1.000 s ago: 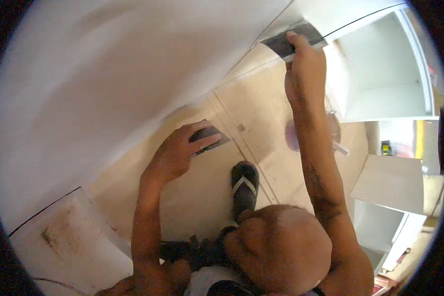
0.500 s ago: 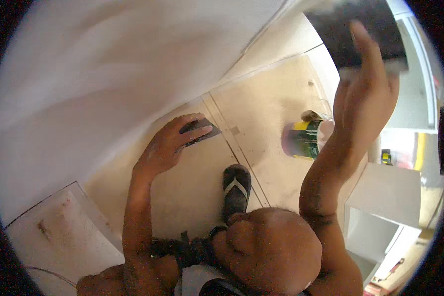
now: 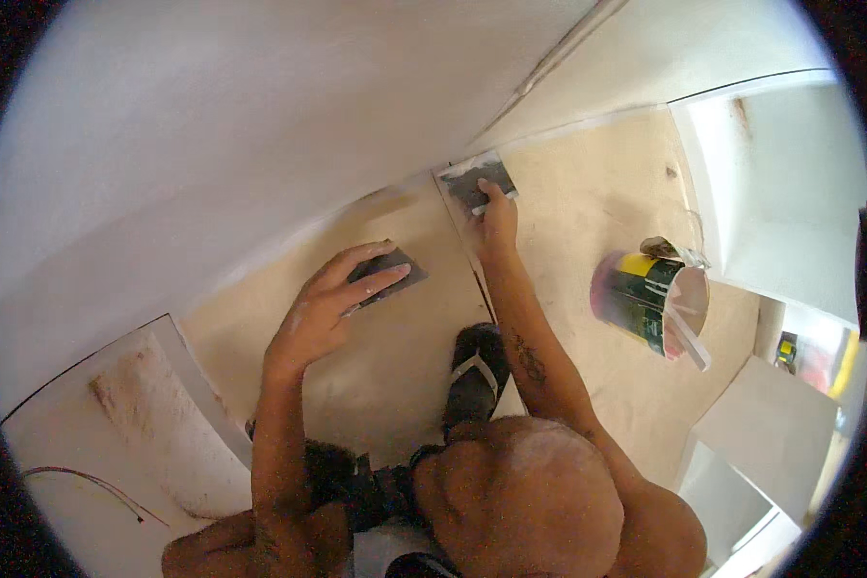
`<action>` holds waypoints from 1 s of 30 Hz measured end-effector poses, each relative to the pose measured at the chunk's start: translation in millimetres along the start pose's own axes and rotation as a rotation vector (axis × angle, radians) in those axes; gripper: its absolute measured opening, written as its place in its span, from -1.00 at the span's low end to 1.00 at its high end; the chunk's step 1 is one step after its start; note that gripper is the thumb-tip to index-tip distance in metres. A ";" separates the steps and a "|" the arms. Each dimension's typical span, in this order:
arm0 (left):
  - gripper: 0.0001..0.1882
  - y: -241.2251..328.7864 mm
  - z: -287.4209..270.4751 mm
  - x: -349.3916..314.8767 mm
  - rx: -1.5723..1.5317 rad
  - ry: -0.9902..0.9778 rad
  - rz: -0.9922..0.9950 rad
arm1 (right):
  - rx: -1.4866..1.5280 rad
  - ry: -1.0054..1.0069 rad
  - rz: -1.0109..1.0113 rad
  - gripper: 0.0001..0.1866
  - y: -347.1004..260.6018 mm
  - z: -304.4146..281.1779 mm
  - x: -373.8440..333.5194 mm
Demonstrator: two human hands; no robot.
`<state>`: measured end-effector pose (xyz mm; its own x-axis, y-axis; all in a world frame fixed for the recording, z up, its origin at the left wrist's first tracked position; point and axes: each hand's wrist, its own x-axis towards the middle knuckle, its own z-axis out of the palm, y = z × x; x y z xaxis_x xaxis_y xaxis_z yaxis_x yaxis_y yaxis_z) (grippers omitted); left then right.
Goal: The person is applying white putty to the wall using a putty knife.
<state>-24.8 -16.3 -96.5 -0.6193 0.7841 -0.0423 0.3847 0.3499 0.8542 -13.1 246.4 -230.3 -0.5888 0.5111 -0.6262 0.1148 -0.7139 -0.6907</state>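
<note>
My left hand (image 3: 332,294) grips a small dark spreader blade (image 3: 391,275), with the fingers laid across it and whitish smears on the skin. It hangs over the beige floor, apart from the wall. Farther off, my right hand (image 3: 497,220) is closed on a wider putty knife (image 3: 472,183), one finger pressed along its dark blade. White paste coats part of that blade. The knife is close to the foot of the pale wall (image 3: 260,125); whether it touches the wall I cannot tell.
A paint bucket (image 3: 636,299) in dark green and yellow stands on the right, with a pale stick (image 3: 689,339) in it. My sandalled foot (image 3: 475,371) rests on the floor (image 3: 588,193). White cabinet boxes (image 3: 771,424) are at the lower right. Thin wires (image 3: 96,482) hang at lower left.
My right hand has swung from the upper right, near the camera, down and left toward the wall's foot, still holding the putty knife. My left hand has barely shifted.
</note>
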 end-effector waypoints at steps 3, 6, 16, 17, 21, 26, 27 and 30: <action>-0.24 -0.6 -0.7 -1.9 -0.019 0.024 0.025 | -0.097 0.044 -0.041 -0.82 4.5 6.7 7.9; -0.23 -1.8 -1.7 -5.4 -0.030 0.047 0.042 | -0.105 0.022 -0.124 -0.86 4.9 16.5 8.3; -0.29 -19.5 -11.4 -5.6 -0.024 0.049 0.206 | -0.111 -0.043 -0.438 -0.84 -104.3 82.7 -91.4; -0.29 -22.3 -11.8 -2.7 -0.036 0.051 0.225 | -0.117 -0.058 -0.486 -0.84 -120.2 92.4 -108.1; -0.29 -28.6 -15.1 10.3 -0.062 0.022 0.276 | -0.264 -0.118 -0.713 -0.80 -176.5 124.6 -172.6; -0.30 -21.7 -22.3 21.7 -0.235 0.086 0.405 | -1.343 0.154 -1.607 -0.69 -214.4 155.0 -227.0; -0.34 -19.5 -23.2 23.4 -0.275 0.122 0.438 | -1.440 0.184 -1.708 -0.64 -217.3 161.5 -235.8; -0.43 -10.5 -22.2 24.5 -0.413 0.193 0.433 | -1.508 0.237 -1.816 -0.63 -221.3 176.1 -261.7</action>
<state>-59.3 -12.1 -94.9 -0.5938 0.6903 0.4134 0.3561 -0.2353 0.9043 -25.3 186.4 150.2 -0.6728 0.0785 0.7356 0.1287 0.9916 0.0120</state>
